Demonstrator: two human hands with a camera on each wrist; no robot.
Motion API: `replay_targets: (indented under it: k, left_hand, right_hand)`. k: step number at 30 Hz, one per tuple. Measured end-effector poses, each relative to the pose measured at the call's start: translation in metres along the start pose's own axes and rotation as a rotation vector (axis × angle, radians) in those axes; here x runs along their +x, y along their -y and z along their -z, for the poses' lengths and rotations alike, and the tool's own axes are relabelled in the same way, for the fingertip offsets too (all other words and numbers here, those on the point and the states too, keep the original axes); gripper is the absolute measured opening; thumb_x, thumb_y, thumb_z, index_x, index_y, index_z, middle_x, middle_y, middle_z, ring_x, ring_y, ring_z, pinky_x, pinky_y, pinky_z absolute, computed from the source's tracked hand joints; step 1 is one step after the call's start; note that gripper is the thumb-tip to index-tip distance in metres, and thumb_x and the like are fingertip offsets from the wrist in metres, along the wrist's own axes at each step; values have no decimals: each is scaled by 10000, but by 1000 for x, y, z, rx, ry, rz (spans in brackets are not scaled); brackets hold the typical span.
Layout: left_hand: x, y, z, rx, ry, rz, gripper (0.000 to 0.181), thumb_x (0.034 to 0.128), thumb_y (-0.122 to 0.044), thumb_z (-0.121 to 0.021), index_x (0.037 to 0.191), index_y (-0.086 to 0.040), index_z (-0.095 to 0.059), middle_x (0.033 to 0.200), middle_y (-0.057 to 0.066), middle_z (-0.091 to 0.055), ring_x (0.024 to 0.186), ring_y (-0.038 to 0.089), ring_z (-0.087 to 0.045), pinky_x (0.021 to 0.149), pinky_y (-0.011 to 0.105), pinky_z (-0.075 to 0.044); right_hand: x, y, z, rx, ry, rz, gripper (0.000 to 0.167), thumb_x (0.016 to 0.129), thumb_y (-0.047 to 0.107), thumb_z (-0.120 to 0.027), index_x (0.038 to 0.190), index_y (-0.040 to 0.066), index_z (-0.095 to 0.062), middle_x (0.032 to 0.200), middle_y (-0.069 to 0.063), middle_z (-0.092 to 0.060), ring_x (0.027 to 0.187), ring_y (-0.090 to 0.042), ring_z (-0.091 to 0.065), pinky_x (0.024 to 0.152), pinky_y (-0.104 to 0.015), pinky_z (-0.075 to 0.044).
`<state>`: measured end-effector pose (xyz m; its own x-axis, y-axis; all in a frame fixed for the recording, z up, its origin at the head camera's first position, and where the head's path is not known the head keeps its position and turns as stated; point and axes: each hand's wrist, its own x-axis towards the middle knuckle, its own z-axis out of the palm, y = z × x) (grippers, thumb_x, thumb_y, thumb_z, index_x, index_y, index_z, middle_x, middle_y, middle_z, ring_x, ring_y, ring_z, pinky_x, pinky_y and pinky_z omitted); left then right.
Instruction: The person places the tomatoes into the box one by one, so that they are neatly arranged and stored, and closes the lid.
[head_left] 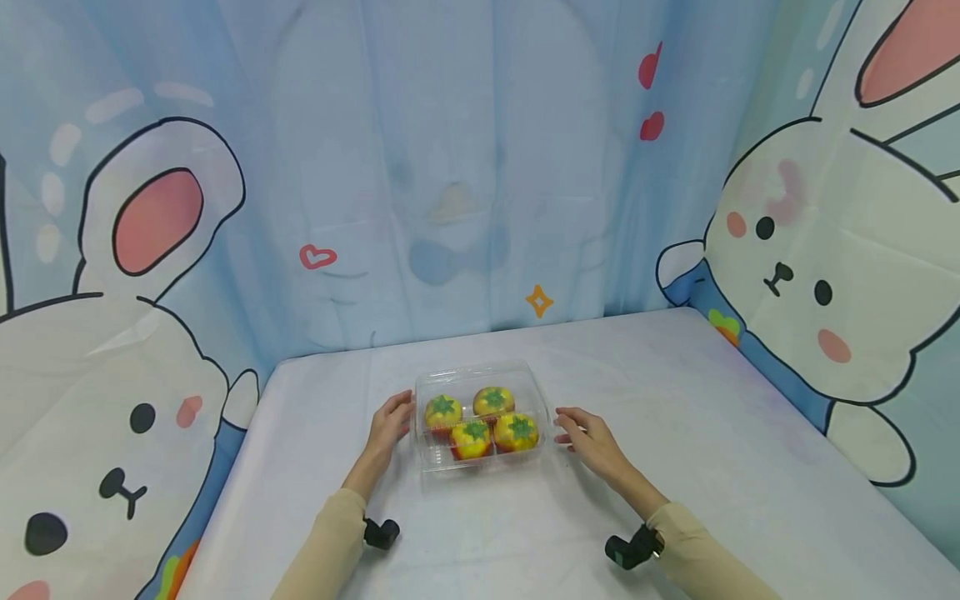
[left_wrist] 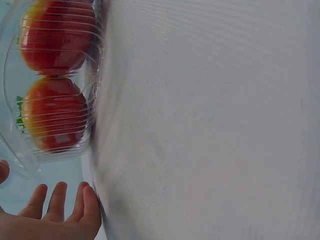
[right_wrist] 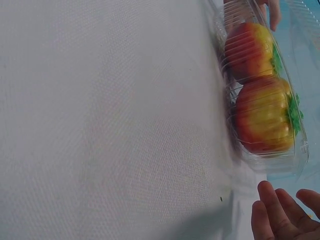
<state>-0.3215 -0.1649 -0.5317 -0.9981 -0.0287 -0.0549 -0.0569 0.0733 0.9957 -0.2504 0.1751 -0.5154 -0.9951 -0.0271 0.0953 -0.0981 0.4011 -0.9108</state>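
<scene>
A clear plastic container rests on the table, holding several red-and-yellow, persimmon-like fruits with green star-shaped tops. Ribbed transparent walls show in both wrist views, with two of the fruits plainly visible in each. Beside the container's left side is my left hand, its fingers loosely extended. Off the right side, my right hand is held with fingers slightly bent and nothing in them. The right wrist view shows a small space between those fingers and the plastic.
A white cloth covers the table. Behind it hangs a light blue curtain printed with white rabbits at both sides. A small black camera sits on the left wrist, another camera on the right.
</scene>
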Motion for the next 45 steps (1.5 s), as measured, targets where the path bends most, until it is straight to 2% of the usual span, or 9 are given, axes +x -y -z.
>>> replay_targets:
  k: [10, 12, 17, 19, 25, 32, 45]
  left_hand:
    - [-2, -1, 0, 6, 20, -21, 508, 975, -226, -526, 1416, 21, -472, 1459, 231, -455, 1277, 414, -491, 1057, 495, -428]
    - [-9, -9, 0, 10, 31, -24, 502, 977, -198, -521, 1410, 49, -464, 1456, 255, -446, 1276, 430, -487, 1057, 501, -427]
    - [-11, -6, 1, 20, 22, -25, 497, 965, -188, -524, 1404, 39, -475, 1445, 240, -465, 1264, 414, -507, 1058, 486, -432]
    - [-4, 4, 1, 17, 10, -23, 505, 959, -211, -538, 1408, 12, -484, 1447, 217, -473, 1264, 395, -514, 1058, 472, -435]
    - [-1, 9, 0, 22, 2, -29, 496, 966, -200, -541, 1404, 27, -483, 1446, 237, -468, 1268, 411, -510, 1049, 465, -446]
    - [-1, 9, 0, 13, -3, -47, 473, 963, -157, -544, 1387, 45, -497, 1442, 246, -473, 1268, 423, -507, 1042, 474, -452]
    - [-2, 8, -1, 28, -12, -54, 474, 953, -154, -546, 1376, 57, -502, 1435, 255, -477, 1260, 427, -512, 1020, 465, -473]
  right_hand:
    - [-1, -1, 1, -8, 5, 7, 393, 1042, 168, -466, 1327, -93, -534, 1282, -291, -578, 928, -305, -698, 803, -424, -584]
    - [-2, -2, 0, -12, 4, 0, 389, 1039, 168, -472, 1320, -92, -540, 1275, -285, -585, 927, -297, -698, 804, -417, -584]
    - [-4, -5, -2, -16, -3, -6, 382, 1031, 167, -488, 1301, -93, -557, 1255, -281, -601, 914, -289, -700, 787, -399, -586]
    - [-5, -6, -2, -18, -4, -10, 380, 1029, 166, -493, 1296, -96, -560, 1255, -284, -600, 909, -289, -700, 780, -396, -586]
    - [-7, -6, -3, -22, -3, -30, 380, 1029, 163, -486, 1293, -98, -563, 1275, -289, -590, 917, -289, -702, 784, -395, -584]
    - [-8, -8, -1, -1, -1, -29, 382, 1047, 176, -449, 1281, -102, -568, 1194, -261, -632, 959, -323, -697, 815, -433, -576]
    - [-13, -10, 1, 25, 26, -62, 361, 1045, 186, -459, 1199, -103, -612, 1182, -228, -642, 973, -314, -695, 823, -420, -577]
